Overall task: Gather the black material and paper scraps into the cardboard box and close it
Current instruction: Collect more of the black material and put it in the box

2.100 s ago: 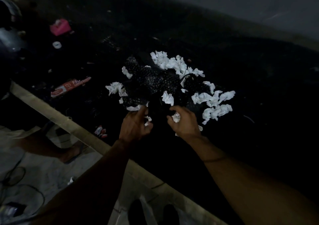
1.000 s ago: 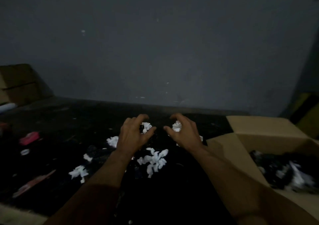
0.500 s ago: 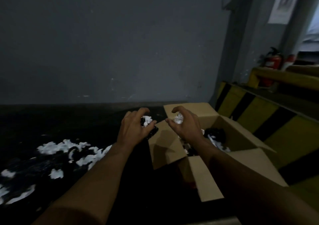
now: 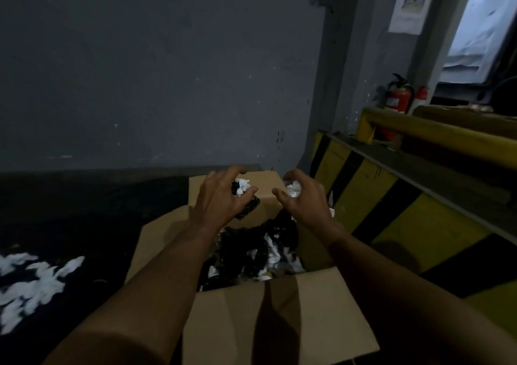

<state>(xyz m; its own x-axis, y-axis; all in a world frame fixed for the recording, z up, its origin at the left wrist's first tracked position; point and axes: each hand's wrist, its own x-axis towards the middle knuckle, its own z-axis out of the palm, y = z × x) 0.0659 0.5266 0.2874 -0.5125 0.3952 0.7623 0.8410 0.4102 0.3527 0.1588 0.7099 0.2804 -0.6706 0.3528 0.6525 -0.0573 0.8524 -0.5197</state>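
An open cardboard box (image 4: 279,317) stands in front of me with its flaps spread out. Inside lies a heap of black material and white paper scraps (image 4: 251,255). My left hand (image 4: 221,197) hovers over the box, closed around white paper scraps and a piece of black material. My right hand (image 4: 303,199) is beside it over the box, gripping crumpled white paper scraps. More white paper scraps (image 4: 33,283) lie on the dark surface at the far left.
A grey wall (image 4: 156,71) rises behind the box. To the right runs a yellow-and-black striped barrier (image 4: 414,224) with a yellow rail (image 4: 436,132) on top. A red fire extinguisher (image 4: 397,99) stands behind the rail.
Both hands picked up scraps from the pile on the dark surface and carried them right. The view swung right with them, and the hands now hang over the open box.
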